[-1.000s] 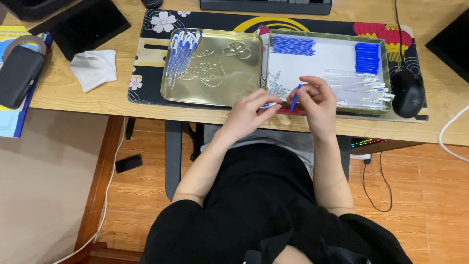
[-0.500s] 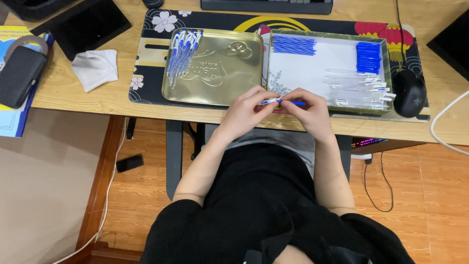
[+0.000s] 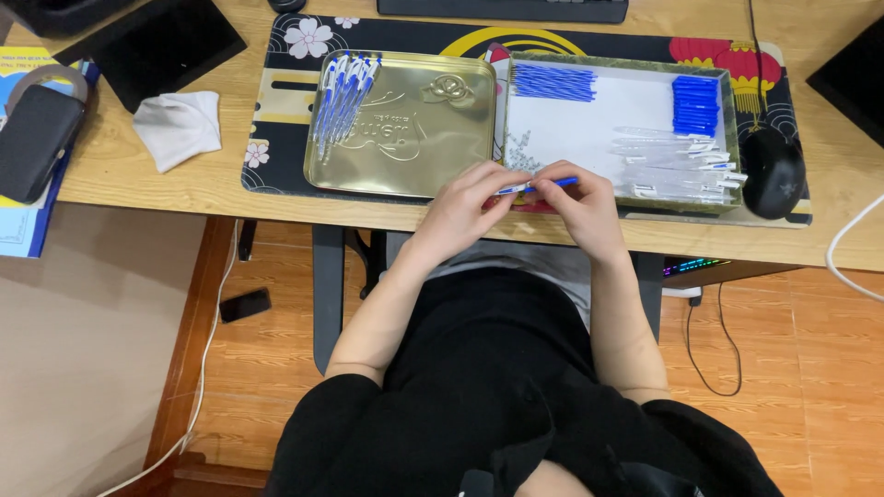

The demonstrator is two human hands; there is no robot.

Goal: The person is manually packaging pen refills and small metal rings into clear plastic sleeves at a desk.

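Note:
My left hand and my right hand meet at the desk's front edge and together hold one pen with a clear barrel and blue end, lying level between the fingertips. Behind them sits a white-lined tray holding blue refills, blue caps and clear pen barrels. To its left a gold tin lid carries a pile of finished pens in its far left corner.
A black mouse lies right of the tray on the patterned desk mat. A crumpled white cloth, a dark tablet and a black pouch are on the left. A keyboard is at the back.
My right hand brought a blue piece from an upright tilt down level, and both hands closed together on the pen at the desk edge.

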